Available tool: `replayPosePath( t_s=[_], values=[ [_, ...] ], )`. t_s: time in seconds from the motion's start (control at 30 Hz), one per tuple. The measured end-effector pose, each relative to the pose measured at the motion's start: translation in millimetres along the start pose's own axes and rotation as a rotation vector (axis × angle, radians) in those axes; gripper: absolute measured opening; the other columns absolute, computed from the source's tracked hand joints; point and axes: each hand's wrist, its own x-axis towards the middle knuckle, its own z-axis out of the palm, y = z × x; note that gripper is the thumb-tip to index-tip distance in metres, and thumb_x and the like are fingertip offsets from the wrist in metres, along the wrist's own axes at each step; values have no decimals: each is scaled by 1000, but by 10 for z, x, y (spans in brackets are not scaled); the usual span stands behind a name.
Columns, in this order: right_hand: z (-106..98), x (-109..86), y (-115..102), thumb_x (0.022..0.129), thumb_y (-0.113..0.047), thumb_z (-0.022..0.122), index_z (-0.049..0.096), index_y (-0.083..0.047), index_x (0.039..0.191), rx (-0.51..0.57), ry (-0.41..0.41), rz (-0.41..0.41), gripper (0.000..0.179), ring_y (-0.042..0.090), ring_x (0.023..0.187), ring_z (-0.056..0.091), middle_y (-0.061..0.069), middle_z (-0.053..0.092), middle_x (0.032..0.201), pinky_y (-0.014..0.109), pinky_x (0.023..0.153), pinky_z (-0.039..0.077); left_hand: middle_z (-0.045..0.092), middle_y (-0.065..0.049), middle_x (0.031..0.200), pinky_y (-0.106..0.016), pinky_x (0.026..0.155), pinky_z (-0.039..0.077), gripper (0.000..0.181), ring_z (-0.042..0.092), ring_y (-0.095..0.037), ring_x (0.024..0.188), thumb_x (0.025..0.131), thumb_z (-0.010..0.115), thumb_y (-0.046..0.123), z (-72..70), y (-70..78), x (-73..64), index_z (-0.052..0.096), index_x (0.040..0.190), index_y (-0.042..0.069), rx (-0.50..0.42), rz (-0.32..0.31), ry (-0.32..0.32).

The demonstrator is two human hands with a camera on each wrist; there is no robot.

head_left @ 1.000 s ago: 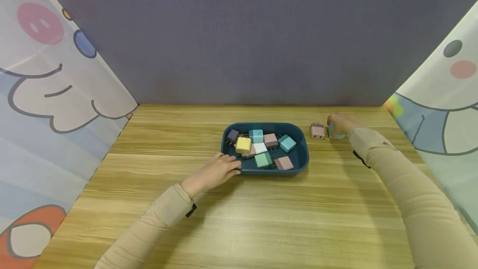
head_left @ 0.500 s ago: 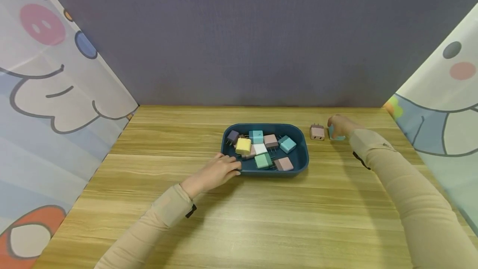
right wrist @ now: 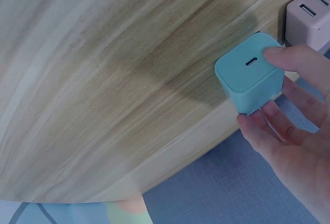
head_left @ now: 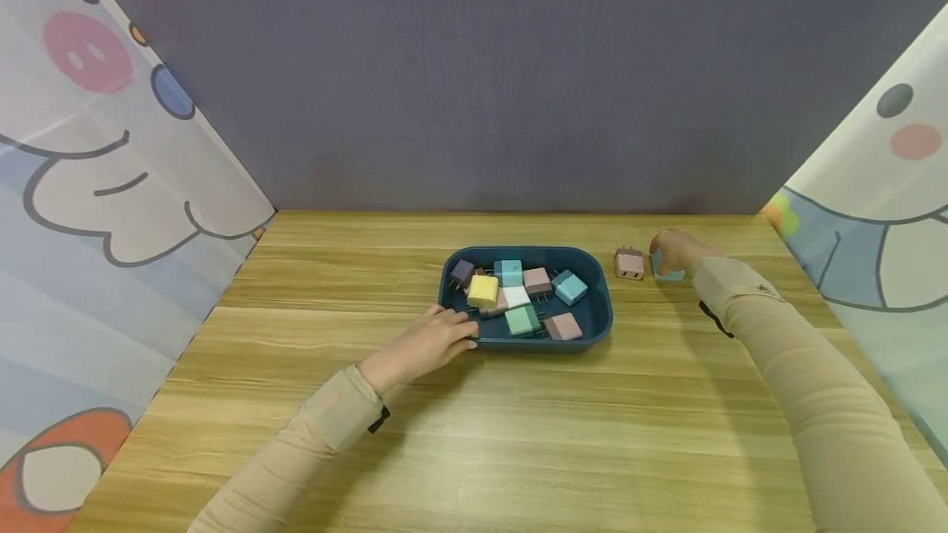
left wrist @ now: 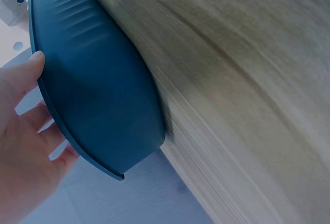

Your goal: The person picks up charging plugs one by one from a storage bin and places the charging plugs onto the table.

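My left hand (head_left: 425,342) holds the near left corner of a dark blue plastic bin (head_left: 533,345). In the left wrist view the thumb lies at the bin's rim (left wrist: 55,111) and the other fingers reach over to the inner side. Several charger plugs lie in the bin, among them a yellow one (head_left: 483,291), a mint green one (head_left: 522,319) and a white one (head_left: 515,295). To the right, my right hand (head_left: 676,250) grips a teal USB charger plug (right wrist: 249,72) on the table, thumb on its port face, fingers along its side.
A pink charger plug (head_left: 629,263) with two ports stands on the wooden table (head_left: 563,434), between the bin and my right hand. Behind the table rises a grey-blue panel (head_left: 504,81). Cartoon-printed curtains hang at the left (head_left: 170,196) and right (head_left: 874,220).
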Motion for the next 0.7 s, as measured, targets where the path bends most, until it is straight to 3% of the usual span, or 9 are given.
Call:
replayPosePath(
  t_s=[0.7],
  values=[
    [-21, -17, -1, 66, 9, 64, 47, 20, 108, 26, -13, 10, 47, 52, 102, 43, 37, 45, 113, 49, 79, 42, 52, 6, 78, -29, 72, 34, 5, 47, -10, 69, 86, 58, 20, 14, -17, 13, 54, 87, 17, 17, -2, -4]
  ],
)
